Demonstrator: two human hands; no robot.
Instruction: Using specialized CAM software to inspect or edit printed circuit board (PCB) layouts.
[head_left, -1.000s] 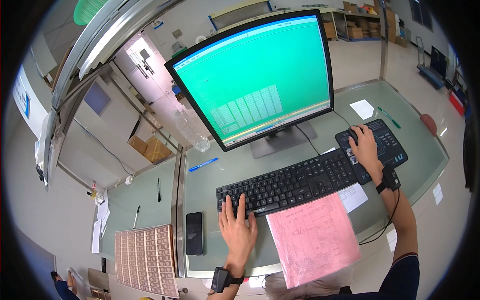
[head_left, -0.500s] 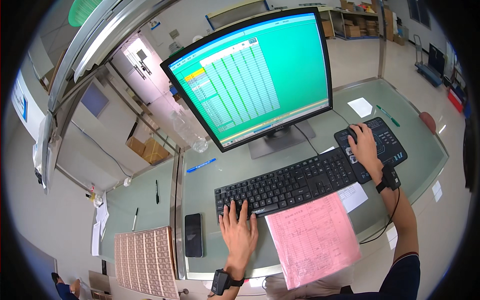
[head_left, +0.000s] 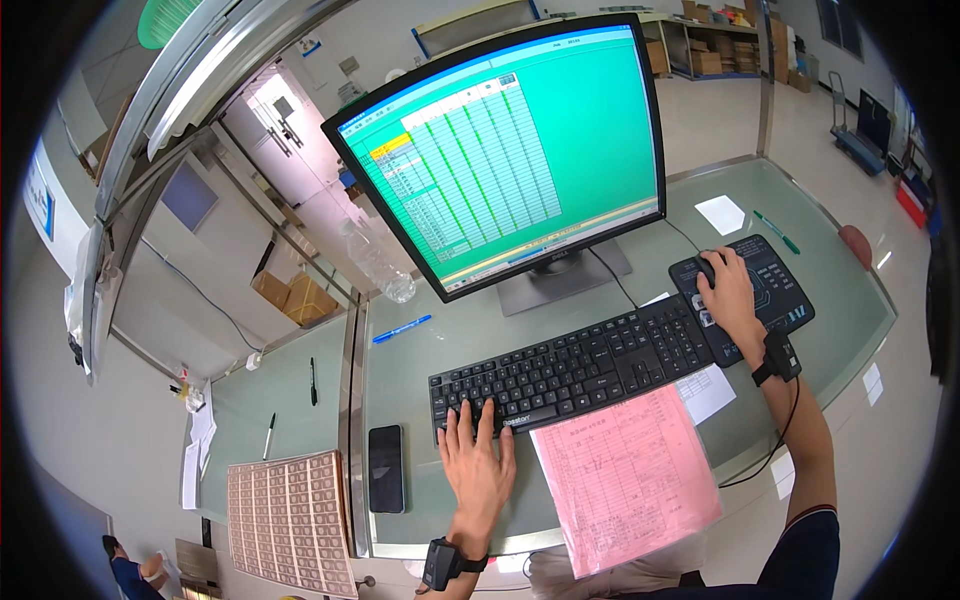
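My left hand (head_left: 476, 470) lies palm down with its fingers spread, the fingertips resting on the left end of a black keyboard (head_left: 600, 362). Under my right hand (head_left: 732, 300) is a black computer mouse (head_left: 706, 267), mostly covered by the curled fingers, on a dark printed mouse pad (head_left: 785, 287). Beyond the keyboard stands a monitor (head_left: 605, 130) showing a table on a green background. A pink form in a clear sleeve (head_left: 628, 490) sticks out over the desk's front edge, just below the keyboard. A dark-screened phone (head_left: 386, 470) lies left of my left hand.
A blue pen (head_left: 402, 330) and a clear plastic bottle (head_left: 378, 265) lie left of the monitor. At right are a white paper (head_left: 720, 214) and a green pen (head_left: 776, 231). A brown patterned sheet stack (head_left: 288, 520) overhangs the left table. Another person (head_left: 130, 572) appears far lower left.
Both my hands keep their places on the keyboard and mouse. The other person at the lower left has shifted slightly.
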